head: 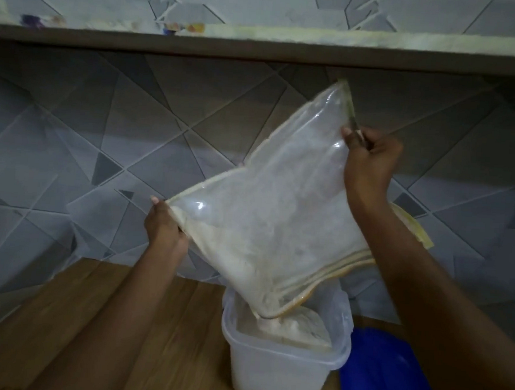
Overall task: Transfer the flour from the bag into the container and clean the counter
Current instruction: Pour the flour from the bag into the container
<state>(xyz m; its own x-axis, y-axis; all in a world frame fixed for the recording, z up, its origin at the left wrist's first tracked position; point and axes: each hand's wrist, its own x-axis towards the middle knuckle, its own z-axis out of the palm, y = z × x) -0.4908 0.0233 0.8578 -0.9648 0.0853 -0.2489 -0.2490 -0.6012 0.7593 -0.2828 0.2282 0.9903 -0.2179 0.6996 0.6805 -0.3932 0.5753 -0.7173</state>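
A clear plastic bag (280, 202) with flour in it hangs tilted, mouth down, over a translucent white container (280, 370) on the wooden counter (161, 325). Flour (298, 327) is heaped inside the container right under the bag's mouth. My left hand (165, 228) grips the bag's lower left corner. My right hand (371, 160) pinches the bag's upper right edge, holding that end high. Most of the remaining flour sits in the lower half of the bag.
A blue lid (384, 374) lies on the counter right of the container, partly under my right forearm. A grey geometric tiled wall (101, 141) stands behind the counter. A shelf (260, 47) runs across above.
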